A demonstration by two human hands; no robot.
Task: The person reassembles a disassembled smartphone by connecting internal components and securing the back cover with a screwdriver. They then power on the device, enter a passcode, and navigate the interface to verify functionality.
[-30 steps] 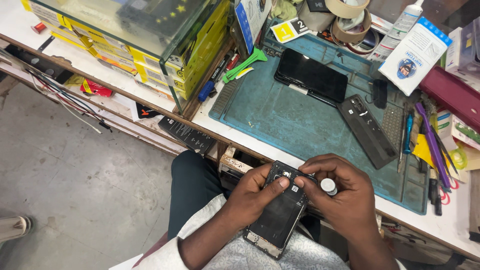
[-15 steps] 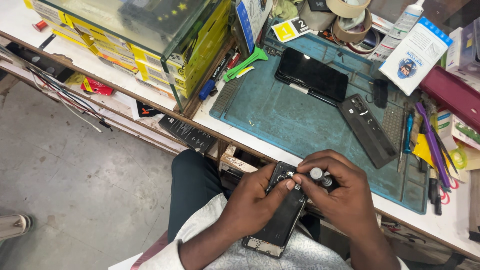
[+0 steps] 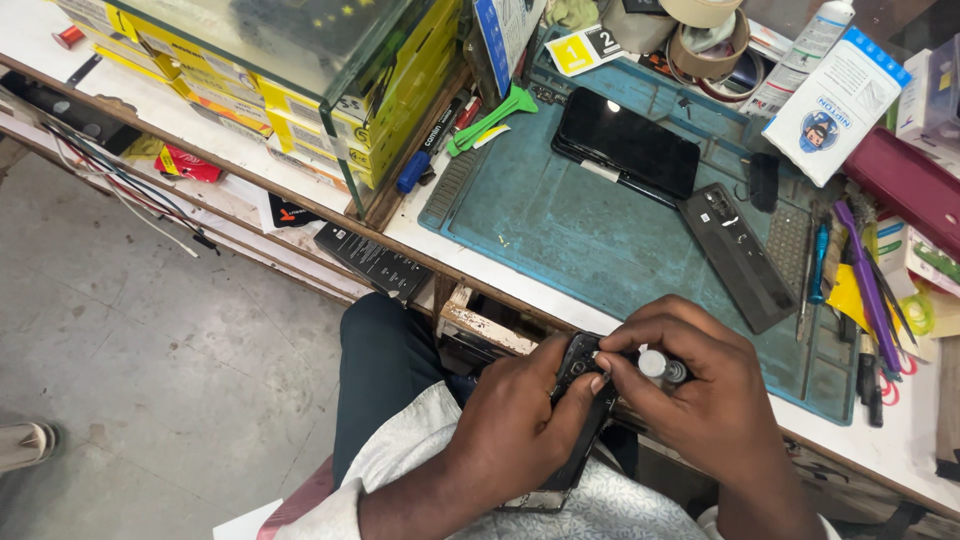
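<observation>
On the surface, a work mat [image 3: 560, 225] carries a phone [image 3: 628, 143] with a back cover [image 3: 738, 255] just right of it. Stacked boxes [image 3: 300, 90] stand left of the mat (tape rolls [image 3: 710, 40] behind it), hand tools [image 3: 865, 300] along its right edge.

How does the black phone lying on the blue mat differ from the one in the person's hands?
The phone on the mat lies flat and untouched, its glossy dark face unbroken. The held phone is gripped by the left hand over the lap, while the right hand holds a small white-tipped tool at its top end. Both are black and slab-shaped.
</observation>
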